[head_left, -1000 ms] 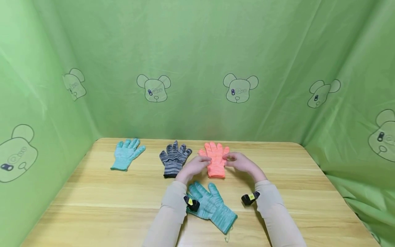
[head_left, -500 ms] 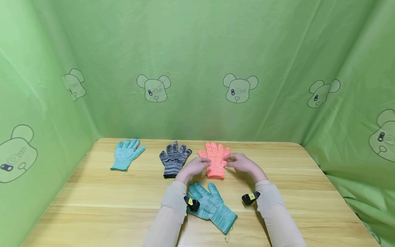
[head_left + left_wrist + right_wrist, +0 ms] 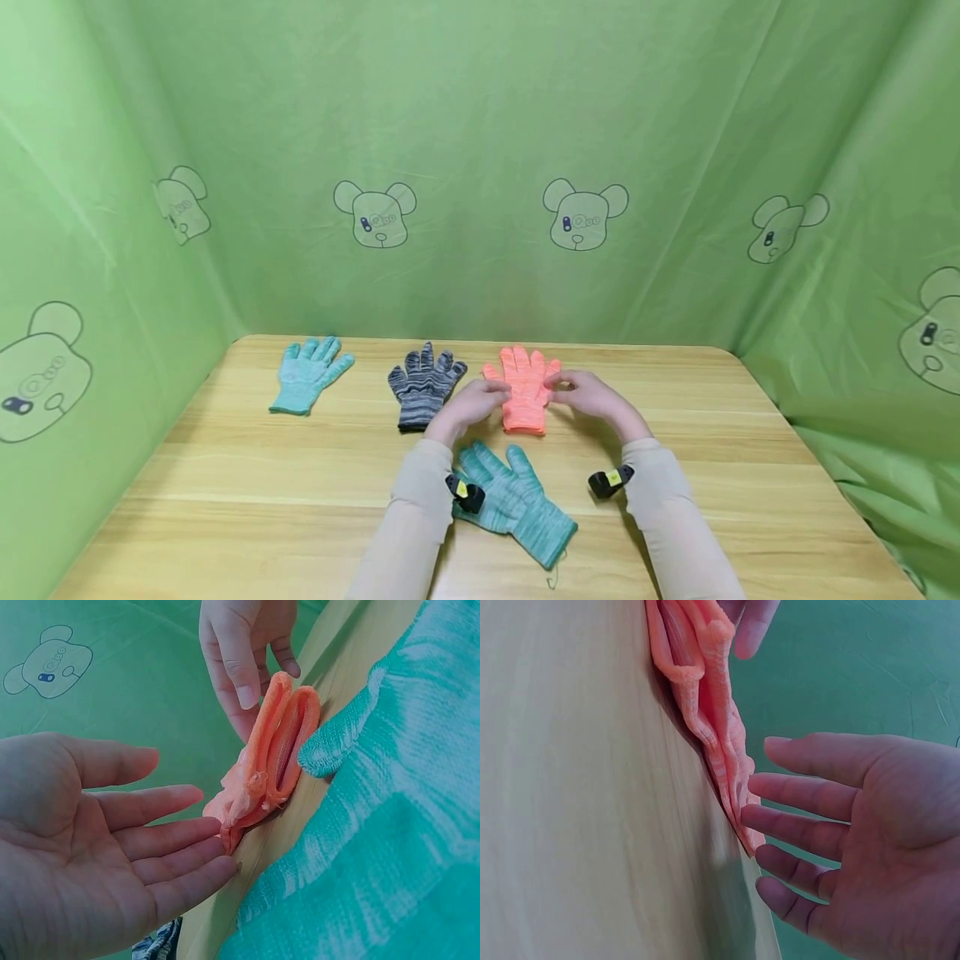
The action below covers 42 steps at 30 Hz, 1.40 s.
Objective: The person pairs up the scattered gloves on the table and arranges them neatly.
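Note:
A coral knit glove (image 3: 527, 392) lies palm-flat with its fingers toward the back of the table. At its cuff, two loops of knit show one over the other in the left wrist view. My left hand (image 3: 480, 402) is at the glove's left side, its extended fingers (image 3: 176, 840) right at the knit. On the opposite side is my right hand (image 3: 588, 394), thumb and fingers (image 3: 799, 829) spread and lightly bent along the glove's edge. Beneath my left forearm lies a teal glove (image 3: 525, 508), partly hidden by the sleeve and wrist camera.
A grey-and-black striped glove (image 3: 423, 387) lies left of the coral one, close to my left hand. Farther left is a light teal glove (image 3: 307, 379). A loose thread trails from the near teal glove's cuff. Green cloth (image 3: 480, 292) walls the wooden table (image 3: 247, 517) at the back and sides.
Between the first and second frames the coral glove turned slightly, its fingers shifting right and its cuff left. Both hands stay beside it, almost unmoved.

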Each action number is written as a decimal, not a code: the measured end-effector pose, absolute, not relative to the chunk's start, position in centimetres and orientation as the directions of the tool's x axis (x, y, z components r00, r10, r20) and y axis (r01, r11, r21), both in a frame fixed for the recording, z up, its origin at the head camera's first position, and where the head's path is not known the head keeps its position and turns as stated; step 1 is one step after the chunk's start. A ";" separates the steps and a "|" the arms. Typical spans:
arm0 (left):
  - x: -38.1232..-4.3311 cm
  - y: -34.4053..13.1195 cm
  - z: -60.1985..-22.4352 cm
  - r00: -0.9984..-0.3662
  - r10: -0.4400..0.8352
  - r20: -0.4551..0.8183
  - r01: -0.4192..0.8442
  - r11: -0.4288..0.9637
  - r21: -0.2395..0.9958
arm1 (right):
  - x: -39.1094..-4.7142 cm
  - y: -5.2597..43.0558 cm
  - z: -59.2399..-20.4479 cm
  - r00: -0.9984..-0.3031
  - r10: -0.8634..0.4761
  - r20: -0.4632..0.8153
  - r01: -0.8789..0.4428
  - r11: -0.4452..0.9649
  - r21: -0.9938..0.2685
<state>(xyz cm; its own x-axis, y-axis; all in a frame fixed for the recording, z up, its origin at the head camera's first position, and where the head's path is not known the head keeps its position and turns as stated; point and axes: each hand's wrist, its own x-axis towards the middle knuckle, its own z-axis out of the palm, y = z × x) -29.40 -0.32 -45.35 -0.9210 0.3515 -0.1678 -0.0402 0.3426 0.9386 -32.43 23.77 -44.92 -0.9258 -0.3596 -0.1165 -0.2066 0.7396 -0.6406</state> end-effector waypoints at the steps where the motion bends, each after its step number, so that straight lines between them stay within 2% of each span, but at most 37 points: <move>1: -29.4 -0.3 -45.3 -0.923 0.349 -0.164 -0.040 0.338 0.940 | -32.5 23.8 -44.9 -0.926 -0.363 -0.107 -0.215 0.737 -0.641; 25: -29.2 -0.6 -44.9 -0.917 0.344 -0.203 -0.093 0.312 0.946 | -32.3 23.6 -44.7 -0.929 -0.356 -0.099 -0.204 0.718 -0.665; 42: -28.9 -0.9 -43.7 -0.922 0.345 -0.177 -0.083 0.270 0.959 | -32.3 24.3 -44.3 -0.936 -0.348 -0.053 -0.235 0.730 -0.642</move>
